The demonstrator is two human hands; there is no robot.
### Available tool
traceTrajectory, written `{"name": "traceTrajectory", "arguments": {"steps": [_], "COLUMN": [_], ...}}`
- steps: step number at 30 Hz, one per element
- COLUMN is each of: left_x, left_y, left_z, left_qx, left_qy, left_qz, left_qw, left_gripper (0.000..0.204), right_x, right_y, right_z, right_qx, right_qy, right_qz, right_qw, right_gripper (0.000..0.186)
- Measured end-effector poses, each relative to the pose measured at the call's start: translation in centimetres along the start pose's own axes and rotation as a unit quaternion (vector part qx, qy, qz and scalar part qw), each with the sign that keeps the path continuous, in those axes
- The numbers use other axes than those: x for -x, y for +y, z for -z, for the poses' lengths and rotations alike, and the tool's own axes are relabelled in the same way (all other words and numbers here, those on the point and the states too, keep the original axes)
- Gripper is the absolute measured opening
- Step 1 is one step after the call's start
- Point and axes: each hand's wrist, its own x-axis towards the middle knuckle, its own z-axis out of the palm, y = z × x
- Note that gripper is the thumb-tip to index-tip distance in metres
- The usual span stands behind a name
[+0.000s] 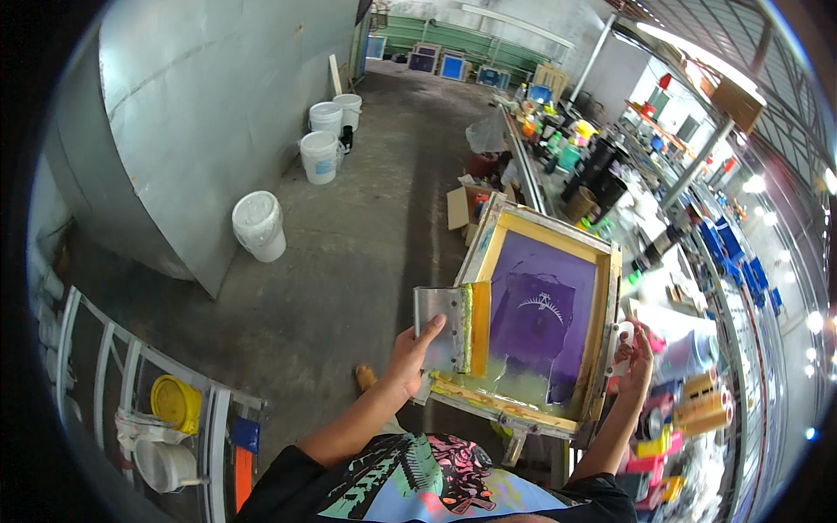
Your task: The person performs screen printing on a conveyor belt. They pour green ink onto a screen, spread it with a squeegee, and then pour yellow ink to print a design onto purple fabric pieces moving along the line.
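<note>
My left hand (413,350) grips a metal-handled squeegee (452,328) with a yellow blade, held upright at the left edge of a wooden screen-printing frame (605,288). The frame's mesh is purple with a shirt-shaped design, and yellowish-green ink is smeared along its near end. My right hand (635,357) is at the frame's right edge, fingers curled by a small white object that I cannot make out.
A long work table (697,261) runs to the far right, crowded with ink pots, blue pieces and coloured tape rolls. White buckets (259,225) stand on the concrete floor by a grey wall. A metal rack (157,410) with a yellow lid is at lower left.
</note>
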Motion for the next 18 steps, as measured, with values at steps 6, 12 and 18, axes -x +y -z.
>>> {"name": "traceTrajectory", "arguments": {"steps": [6, 12, 18], "left_x": [-19.1, -36.7, -54.8], "left_y": [9.0, 17.7, 24.0], "left_z": [-0.3, -2.9, -4.0], "left_qx": [0.012, -0.019, -0.049], "left_qy": [-0.003, -0.068, -0.092], "left_qz": [0.038, 0.065, 0.084], "left_qw": [0.999, 0.995, 0.991], "left_gripper": [0.055, 0.056, 0.053], "right_x": [-16.3, -26.8, -39.9], "right_y": [4.9, 8.2, 13.4], "right_z": [-9.0, -17.2, -23.8], "right_qx": [0.002, 0.023, -0.036], "right_qy": [0.06, 0.165, 0.196], "right_qz": [-0.022, 0.044, 0.029], "right_qw": [0.998, 0.985, 0.98], "right_gripper": [0.02, 0.028, 0.033]}}
